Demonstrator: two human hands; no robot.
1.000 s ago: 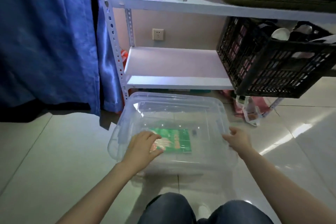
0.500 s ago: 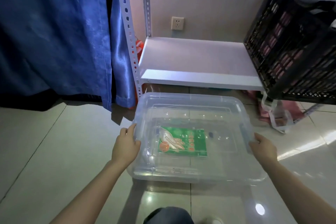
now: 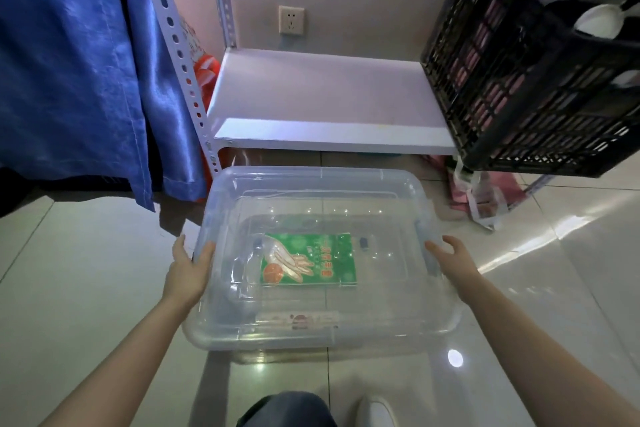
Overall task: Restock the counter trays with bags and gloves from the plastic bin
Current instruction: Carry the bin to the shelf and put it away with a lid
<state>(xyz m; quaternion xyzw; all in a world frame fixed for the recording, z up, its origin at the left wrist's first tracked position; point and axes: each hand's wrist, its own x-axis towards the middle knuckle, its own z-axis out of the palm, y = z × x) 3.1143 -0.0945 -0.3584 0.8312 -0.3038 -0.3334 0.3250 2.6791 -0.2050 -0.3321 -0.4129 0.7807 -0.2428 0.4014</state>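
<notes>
At frame centre, the left hand (image 3: 188, 272) pressed spread fingers against the clear bin (image 3: 322, 333); the right hand (image 3: 453, 262) hovered open beside it, holding nothing.

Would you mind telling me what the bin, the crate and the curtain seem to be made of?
Bin: clear, glossy plastic; the green glove packet and floor tiles show through its walls. Crate: black, matt, probably moulded plastic, with a regular grid of openings. Curtain: blue fabric with a satin-like sheen, hanging in soft folds; the fibre cannot be told.
</notes>
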